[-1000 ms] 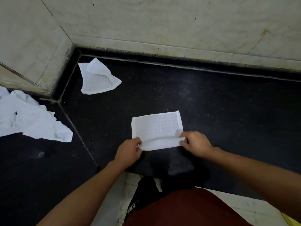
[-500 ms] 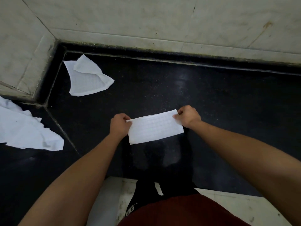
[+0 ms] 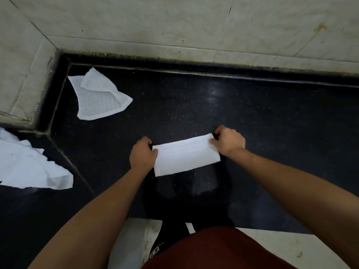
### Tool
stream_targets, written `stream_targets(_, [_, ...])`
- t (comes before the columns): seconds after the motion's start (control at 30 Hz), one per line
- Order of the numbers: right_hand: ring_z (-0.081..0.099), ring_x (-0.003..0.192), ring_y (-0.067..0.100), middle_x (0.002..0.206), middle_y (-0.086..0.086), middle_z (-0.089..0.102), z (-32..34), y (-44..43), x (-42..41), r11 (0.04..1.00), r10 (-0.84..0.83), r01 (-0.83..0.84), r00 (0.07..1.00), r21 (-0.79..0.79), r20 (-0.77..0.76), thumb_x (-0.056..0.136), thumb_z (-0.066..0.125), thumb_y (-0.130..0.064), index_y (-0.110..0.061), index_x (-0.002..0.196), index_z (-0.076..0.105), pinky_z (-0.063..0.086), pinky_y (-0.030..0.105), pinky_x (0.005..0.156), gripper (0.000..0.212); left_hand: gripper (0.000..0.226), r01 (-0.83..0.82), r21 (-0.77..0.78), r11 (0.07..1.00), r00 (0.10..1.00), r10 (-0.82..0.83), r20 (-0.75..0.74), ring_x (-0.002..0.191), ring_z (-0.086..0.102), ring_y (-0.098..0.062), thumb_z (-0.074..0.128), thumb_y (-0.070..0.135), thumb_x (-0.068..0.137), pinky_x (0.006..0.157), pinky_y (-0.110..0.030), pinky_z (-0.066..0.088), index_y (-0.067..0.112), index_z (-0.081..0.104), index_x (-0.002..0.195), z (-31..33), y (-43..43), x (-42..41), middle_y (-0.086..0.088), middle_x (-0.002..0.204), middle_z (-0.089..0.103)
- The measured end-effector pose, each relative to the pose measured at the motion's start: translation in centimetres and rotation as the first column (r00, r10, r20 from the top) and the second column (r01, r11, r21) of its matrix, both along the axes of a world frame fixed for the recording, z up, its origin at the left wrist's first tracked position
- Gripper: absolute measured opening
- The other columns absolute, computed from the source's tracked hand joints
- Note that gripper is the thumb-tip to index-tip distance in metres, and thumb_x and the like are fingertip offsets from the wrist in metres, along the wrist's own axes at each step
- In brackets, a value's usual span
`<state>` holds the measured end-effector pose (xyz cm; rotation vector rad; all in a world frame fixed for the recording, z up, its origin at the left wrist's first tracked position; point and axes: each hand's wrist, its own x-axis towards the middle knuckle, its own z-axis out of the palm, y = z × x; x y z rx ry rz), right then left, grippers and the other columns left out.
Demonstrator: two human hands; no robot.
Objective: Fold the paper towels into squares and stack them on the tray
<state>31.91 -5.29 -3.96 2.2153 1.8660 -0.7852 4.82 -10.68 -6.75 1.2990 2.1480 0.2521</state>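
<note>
A white paper towel (image 3: pixel 185 155), folded in half into a long rectangle, lies on the black counter (image 3: pixel 194 105) in front of me. My left hand (image 3: pixel 142 155) pinches its far left corner. My right hand (image 3: pixel 228 140) pinches its far right corner. A loose, partly folded paper towel (image 3: pixel 99 100) lies in the far left corner of the counter. Crumpled paper towels (image 3: pixel 29 167) lie at the left edge. No tray is in view.
Pale marble walls (image 3: pixel 174 24) rise behind the counter and at its left (image 3: pixel 21 61). The counter's near edge runs just in front of my body, with pale floor (image 3: pixel 291 247) below. My dark red clothing (image 3: pixel 217 249) fills the bottom middle.
Both hands carried the towel's near edge over to its far edge, folding it in half. They now hold the far corners on the counter.
</note>
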Motion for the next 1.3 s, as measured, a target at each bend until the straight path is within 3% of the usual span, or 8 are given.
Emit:
stream_targets(0.17, [0.063, 0.092, 0.020, 0.101, -0.004, 0.066, 0.1, -2.9, 1.5, 0.997, -0.054, 0.047, 0.992, -0.059, -0.111, 0.083, 0.063, -0.052, -0.026, 0.112, 0.057, 0.048, 0.033, 0.073, 0.039, 0.023, -0.114, -0.056, 0.992, 0.988, 0.120, 0.100, 0.077, 0.060, -0.019, 0.074, 0.027, 0.078, 0.069, -0.034, 0.051, 0.018, 0.056, 0.086, 1.4, -4.2, 0.6, 0.002, 0.078, 0.062])
stream_targets(0.37, [0.062, 0.084, 0.014, 0.090, -0.009, 0.066, -0.8, -6.3, 1.8, 0.989, -0.138, 0.121, 0.959, -0.085, -0.248, 0.083, 0.071, -0.035, -0.026, 0.103, 0.057, 0.051, 0.033, 0.072, 0.026, 0.018, -0.232, -0.063, 0.971, 0.927, 0.240, 0.289, 0.073, 0.062, -0.014, 0.075, 0.011, 0.077, 0.064, -0.023, 0.049, 0.014, 0.060, 0.085, 1.3, -8.0, 1.5, 0.000, 0.076, 0.064])
stream_targets(0.7, [0.062, 0.085, 0.016, 0.087, -0.010, 0.063, -1.3, -6.2, 1.4, 0.986, -0.165, 0.162, 0.954, -0.035, -0.249, 0.086, 0.068, -0.028, -0.025, 0.108, 0.055, 0.051, 0.035, 0.076, 0.026, 0.012, -0.214, 0.028, 0.976, 0.936, 0.196, 0.293, 0.070, 0.059, -0.016, 0.070, 0.007, 0.078, 0.068, -0.030, 0.050, 0.012, 0.060, 0.082, 0.8, -8.2, 1.9, -0.002, 0.075, 0.062])
stream_targets(0.87, [0.064, 0.087, 0.021, 0.095, -0.002, 0.067, -1.4, -6.2, 1.7, 0.999, -0.032, 0.031, 0.993, -0.009, -0.114, 0.090, 0.062, -0.033, -0.023, 0.109, 0.054, 0.053, 0.037, 0.074, 0.023, 0.014, -0.094, -0.033, 0.995, 0.989, 0.097, 0.113, 0.066, 0.059, -0.015, 0.069, 0.015, 0.081, 0.064, -0.034, 0.052, 0.015, 0.057, 0.073, 0.3, -8.8, 1.3, 0.004, 0.068, 0.060])
stream_targets(0.97, [0.064, 0.087, 0.021, 0.099, 0.000, 0.068, -1.2, -6.2, 1.7, 0.999, 0.042, -0.041, 0.997, 0.012, -0.060, 0.092, 0.059, -0.034, -0.022, 0.107, 0.055, 0.052, 0.036, 0.074, 0.020, 0.014, 0.017, -0.031, 0.999, 1.000, -0.017, 0.000, 0.071, 0.057, -0.015, 0.066, 0.022, 0.084, 0.064, -0.034, 0.050, 0.017, 0.055, 0.077, 0.7, -8.9, 1.3, 0.003, 0.079, 0.058])
stream_targets(1.13, [0.061, 0.091, 0.019, 0.108, -0.001, 0.061, -1.0, -6.3, 1.5, 0.995, 0.044, -0.036, 0.996, 0.091, -0.078, 0.091, 0.058, -0.038, -0.022, 0.107, 0.057, 0.049, 0.034, 0.076, 0.023, 0.015, 0.411, 0.151, 0.899, 0.899, -0.373, -0.230, 0.092, 0.054, -0.020, 0.072, 0.015, 0.078, 0.061, -0.031, 0.050, 0.012, 0.063, 0.091, 0.5, -9.0, 0.8, -0.003, 0.104, 0.055])
stream_targets(1.2, [0.061, 0.096, 0.021, 0.111, 0.000, 0.060, -0.8, -5.9, 0.8, 0.995, 0.027, -0.020, 0.997, 0.098, -0.076, 0.091, 0.058, -0.042, -0.021, 0.114, 0.056, 0.050, 0.036, 0.078, 0.031, 0.024, 0.553, 0.129, 0.823, 0.813, -0.498, -0.302, 0.108, 0.055, -0.027, 0.073, 0.016, 0.078, 0.077, -0.037, 0.052, 0.012, 0.067, 0.101, 0.5, -8.5, 0.7, -0.007, 0.123, 0.057])
stream_targets(1.3, [0.062, 0.095, 0.023, 0.109, 0.002, 0.063, -0.7, -5.1, -0.3, 0.999, 0.024, -0.023, 0.999, 0.025, -0.034, 0.088, 0.062, -0.039, -0.019, 0.117, 0.054, 0.050, 0.036, 0.075, 0.036, 0.045, 0.612, -0.045, 0.790, 0.750, -0.598, -0.282, 0.142, 0.026, -0.025, 0.059, 0.031, 0.091, 0.108, -0.039, 0.032, 0.017, 0.051, 0.133, 0.6, -7.8, 0.3, -0.005, 0.154, 0.029])
